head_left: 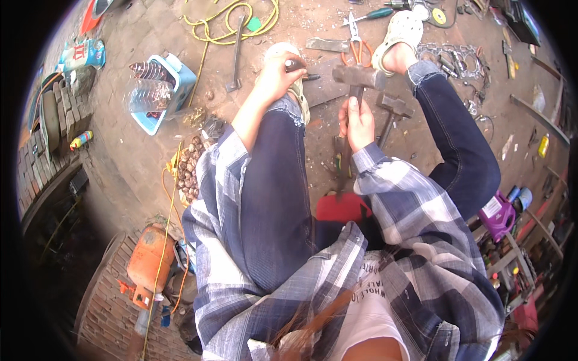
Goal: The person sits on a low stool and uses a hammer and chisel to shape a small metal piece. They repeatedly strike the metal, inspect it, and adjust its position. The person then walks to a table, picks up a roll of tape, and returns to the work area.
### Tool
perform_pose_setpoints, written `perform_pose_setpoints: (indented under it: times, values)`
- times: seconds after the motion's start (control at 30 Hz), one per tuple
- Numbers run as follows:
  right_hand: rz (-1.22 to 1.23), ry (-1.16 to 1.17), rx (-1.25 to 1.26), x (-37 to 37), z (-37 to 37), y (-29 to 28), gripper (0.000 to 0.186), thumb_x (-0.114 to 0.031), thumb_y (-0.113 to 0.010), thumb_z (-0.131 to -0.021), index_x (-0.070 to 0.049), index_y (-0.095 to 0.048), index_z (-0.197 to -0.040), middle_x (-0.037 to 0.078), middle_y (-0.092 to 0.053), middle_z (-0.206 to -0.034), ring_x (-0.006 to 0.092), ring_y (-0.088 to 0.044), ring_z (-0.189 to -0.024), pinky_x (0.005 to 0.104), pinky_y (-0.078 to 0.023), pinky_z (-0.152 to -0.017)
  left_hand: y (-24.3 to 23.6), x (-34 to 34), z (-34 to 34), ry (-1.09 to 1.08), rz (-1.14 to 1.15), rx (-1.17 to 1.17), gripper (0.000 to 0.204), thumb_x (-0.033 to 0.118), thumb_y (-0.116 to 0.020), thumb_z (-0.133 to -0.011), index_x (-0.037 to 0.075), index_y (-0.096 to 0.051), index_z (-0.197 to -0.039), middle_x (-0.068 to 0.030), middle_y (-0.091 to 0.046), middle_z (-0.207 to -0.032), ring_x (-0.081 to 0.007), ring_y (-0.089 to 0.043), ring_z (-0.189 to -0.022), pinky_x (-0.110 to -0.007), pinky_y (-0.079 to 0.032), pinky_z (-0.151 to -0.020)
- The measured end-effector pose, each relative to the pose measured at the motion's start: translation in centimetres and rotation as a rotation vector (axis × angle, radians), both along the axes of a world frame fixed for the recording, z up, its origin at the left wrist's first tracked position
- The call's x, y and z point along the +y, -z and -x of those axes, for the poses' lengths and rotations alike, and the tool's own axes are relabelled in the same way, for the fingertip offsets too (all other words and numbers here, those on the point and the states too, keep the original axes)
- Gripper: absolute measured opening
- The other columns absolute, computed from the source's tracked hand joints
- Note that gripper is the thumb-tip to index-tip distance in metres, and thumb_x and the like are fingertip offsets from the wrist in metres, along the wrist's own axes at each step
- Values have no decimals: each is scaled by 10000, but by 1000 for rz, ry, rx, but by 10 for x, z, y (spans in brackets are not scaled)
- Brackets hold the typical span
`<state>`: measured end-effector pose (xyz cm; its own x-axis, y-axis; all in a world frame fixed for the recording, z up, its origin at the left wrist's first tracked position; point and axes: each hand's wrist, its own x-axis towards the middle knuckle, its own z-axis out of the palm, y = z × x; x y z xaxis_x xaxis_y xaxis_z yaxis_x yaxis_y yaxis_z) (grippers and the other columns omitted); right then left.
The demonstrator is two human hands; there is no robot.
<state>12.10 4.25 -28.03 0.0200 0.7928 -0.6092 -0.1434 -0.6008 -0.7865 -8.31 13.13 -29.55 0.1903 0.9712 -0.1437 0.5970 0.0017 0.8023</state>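
My left hand is closed on a small dark metal piece, just over my left shoe. My right hand grips the handle of a sledgehammer whose steel head is raised between my feet. A second hammer lies to its right. A flat metal plate is on the ground below my hands. Beyond it are orange-handled shears and a flat steel bar. A red pad shows between my legs.
A blue bin with plastic bottles, a walnut pile and an orange gas cylinder are on the left. A yellow hose and pry bar lie ahead. Engine gaskets and a purple jug are on the right.
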Motion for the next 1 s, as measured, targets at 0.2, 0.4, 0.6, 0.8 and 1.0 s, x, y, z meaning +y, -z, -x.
perform_pose_setpoints:
  times: [0.2,0.4,0.6,0.8,1.0]
  values:
    - [-217,-146,94,35,1,-96,367,-383,-380,-992,-44,-518,-974,-8,-477,-568,46,-410,-423,209,-325,-391,12,-3,-9,-13,81,-120,170,90,-683,-781,34,-660,-939,-138,-664,-868,-210,-653,-856,-333,-497,-762]
    - [-748,-293,-183,28,39,-120,345,-258,-588,-890,7,-523,-1100,243,-626,-816,397,-641,-794,389,-505,-661,29,-15,10,41,-40,-393,263,65,-611,-822,28,-617,-1082,-102,-666,-945,-242,-634,-888,-363,-501,-794]
    - [-370,-325,-355,19,45,-58,374,-299,-557,-913,71,-538,-962,249,-580,-703,400,-624,-717,417,-459,-592,67,-28,13,-183,234,-387,290,58,-609,-798,22,-604,-1086,-96,-647,-1019,-193,-610,-940,-314,-487,-816]
    - [-334,-259,-241,-1,37,-77,336,-309,-560,-915,25,-541,-948,186,-563,-642,341,-607,-614,383,-451,-561,27,-33,17,-419,325,-636,258,-31,-650,-757,4,-633,-1012,-89,-676,-941,-126,-622,-876,-276,-498,-789]
    - [-185,-210,-573,-23,21,-5,411,-364,-542,-912,45,-519,-872,290,-579,-746,458,-586,-747,476,-456,-635,4,-30,5,-341,204,-221,142,59,-679,-805,11,-658,-938,-77,-684,-883,-137,-634,-823,-255,-480,-763]
